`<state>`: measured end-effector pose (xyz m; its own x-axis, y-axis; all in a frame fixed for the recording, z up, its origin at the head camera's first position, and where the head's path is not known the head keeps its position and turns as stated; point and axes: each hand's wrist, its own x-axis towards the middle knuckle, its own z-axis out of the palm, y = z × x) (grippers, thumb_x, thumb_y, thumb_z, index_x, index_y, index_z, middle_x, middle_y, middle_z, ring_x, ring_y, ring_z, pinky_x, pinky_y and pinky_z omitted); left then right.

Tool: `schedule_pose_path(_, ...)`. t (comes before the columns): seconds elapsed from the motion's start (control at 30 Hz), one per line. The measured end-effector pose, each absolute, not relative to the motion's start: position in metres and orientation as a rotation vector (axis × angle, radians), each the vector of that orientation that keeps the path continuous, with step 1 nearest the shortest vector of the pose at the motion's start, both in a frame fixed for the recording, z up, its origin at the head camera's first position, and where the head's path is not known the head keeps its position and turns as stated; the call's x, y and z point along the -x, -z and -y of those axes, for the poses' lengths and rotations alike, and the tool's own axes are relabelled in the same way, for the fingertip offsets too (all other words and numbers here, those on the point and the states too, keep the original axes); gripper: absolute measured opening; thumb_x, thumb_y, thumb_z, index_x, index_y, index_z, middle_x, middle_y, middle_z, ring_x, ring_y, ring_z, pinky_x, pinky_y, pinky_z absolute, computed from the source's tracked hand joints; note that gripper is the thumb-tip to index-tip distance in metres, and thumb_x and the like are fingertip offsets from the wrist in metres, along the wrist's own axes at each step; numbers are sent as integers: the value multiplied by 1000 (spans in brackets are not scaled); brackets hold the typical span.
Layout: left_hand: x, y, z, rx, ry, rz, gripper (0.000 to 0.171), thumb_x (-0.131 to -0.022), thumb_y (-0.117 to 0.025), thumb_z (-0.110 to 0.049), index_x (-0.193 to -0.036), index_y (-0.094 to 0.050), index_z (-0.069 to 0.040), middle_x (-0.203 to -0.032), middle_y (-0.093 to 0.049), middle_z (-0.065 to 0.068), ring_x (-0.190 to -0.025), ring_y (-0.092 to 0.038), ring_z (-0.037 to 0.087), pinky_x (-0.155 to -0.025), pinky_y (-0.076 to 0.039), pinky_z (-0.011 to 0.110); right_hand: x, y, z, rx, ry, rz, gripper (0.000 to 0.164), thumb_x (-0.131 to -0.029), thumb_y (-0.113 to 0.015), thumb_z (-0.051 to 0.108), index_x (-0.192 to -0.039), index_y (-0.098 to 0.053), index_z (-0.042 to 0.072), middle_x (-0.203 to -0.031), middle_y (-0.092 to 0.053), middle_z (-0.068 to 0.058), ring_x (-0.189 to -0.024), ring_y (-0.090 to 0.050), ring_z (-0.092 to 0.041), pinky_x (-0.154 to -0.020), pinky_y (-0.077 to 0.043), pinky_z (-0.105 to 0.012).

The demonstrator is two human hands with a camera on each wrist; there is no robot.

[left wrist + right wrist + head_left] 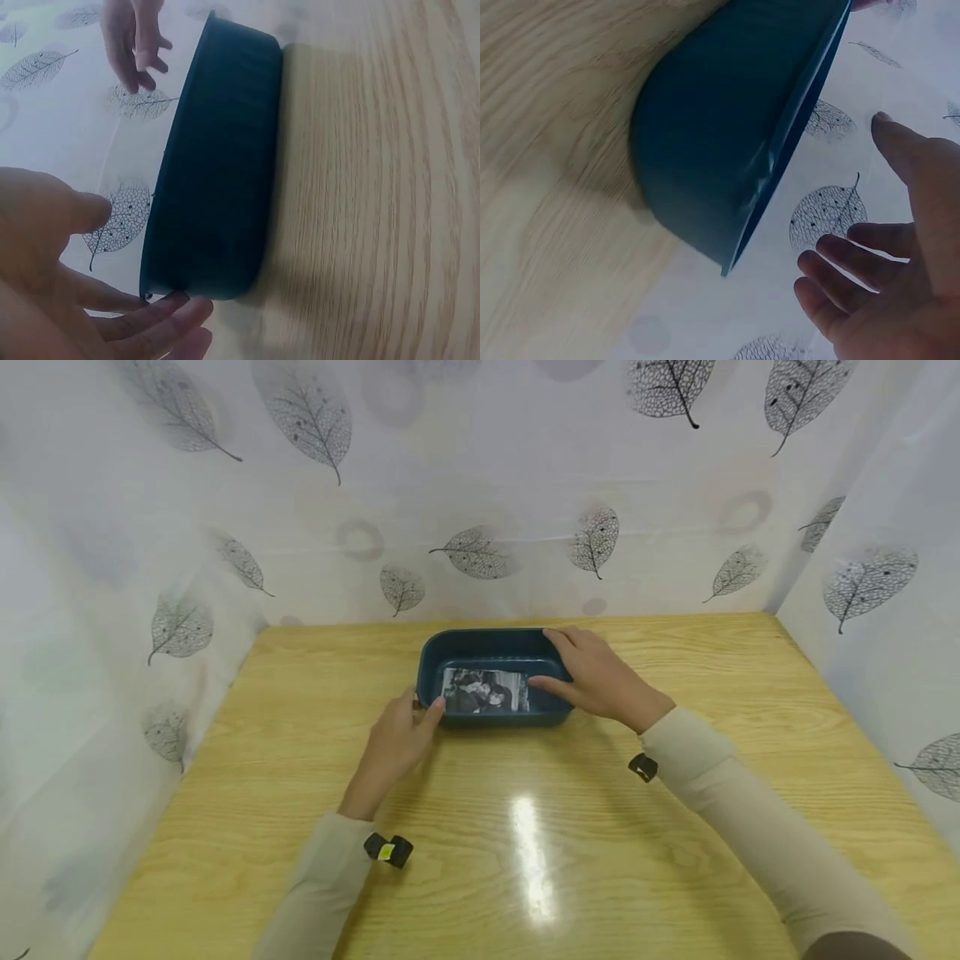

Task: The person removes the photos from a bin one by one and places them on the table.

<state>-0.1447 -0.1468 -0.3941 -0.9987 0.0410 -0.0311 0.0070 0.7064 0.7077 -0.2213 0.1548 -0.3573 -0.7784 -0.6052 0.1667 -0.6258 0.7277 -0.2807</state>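
A dark blue-green rectangular plastic bin (502, 722) stands on the table near its back edge. Inside lies a flat rectangular piece with a black-and-white picture (480, 691); whether it is a card or a packet I cannot tell. My left hand (397, 739) is at the bin's left front corner. In the left wrist view, the fingers of that hand (52, 270) touch the bin's end wall, while the thumb stands apart from the rim. Over the bin's right end is my right hand (600, 677), thumb and fingers spread. The right wrist view shows this hand (900, 262) apart from the bin's wall, holding nothing.
The bin stands on a glossy wood-grain table (465, 843). Behind it hangs a white curtain (517, 460) with a leaf print, which also closes off both sides. Each sleeve has a small black device (642, 767) at the wrist.
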Motion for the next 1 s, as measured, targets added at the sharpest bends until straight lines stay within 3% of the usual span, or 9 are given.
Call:
schedule_pose_path(0.1,149,395,146,-13,-1202,-2864,59,-107,-48,-41,-146,-46,3,-125,-61,22,-112,-60,36,-93,-49,54,232,359,-142,-1035,-459,2954,84,-97,-67,45,-151,-34,-10,-145,-43,-32,-132,-44,-47,-110,-35,-58)
schedule_pose_path(0.2,151,395,145,23,-1201,-2854,62,-107,-47,-39,-149,-40,6,-120,-62,22,-105,-61,35,-88,-50,51,241,363,-131,-1053,-403,3038,86,-95,-69,46,-150,-35,-11,-144,-44,-32,-131,-46,-46,-109,-37,-57)
schedule_pose_path(0.43,155,399,146,109,-1259,-2784,59,-107,-49,-32,-152,-36,4,-122,-64,22,-106,-62,35,-90,-50,49,256,377,-108,-1097,-307,3169,87,-91,-73,47,-145,-42,-14,-138,-49,-32,-124,-52,-45,-103,-43,-53)
schedule_pose_path(0.63,158,402,145,149,-1305,-2743,57,-107,-51,-29,-152,-37,3,-119,-62,18,-97,-60,29,-82,-50,43,263,388,-98,-1106,-196,3254,80,-88,-77,48,-136,-52,-11,-126,-54,-28,-112,-56,-41,-98,-47,-51)
schedule_pose_path(1.0,158,403,145,199,-1341,-2713,55,-107,-51,-28,-151,-38,2,-108,-61,15,-88,-58,25,-74,-48,37,268,396,-95,-1012,-260,3268,72,-80,-86,44,-124,-60,-7,-127,-51,-28,-107,-54,-41,-97,-46,-51)
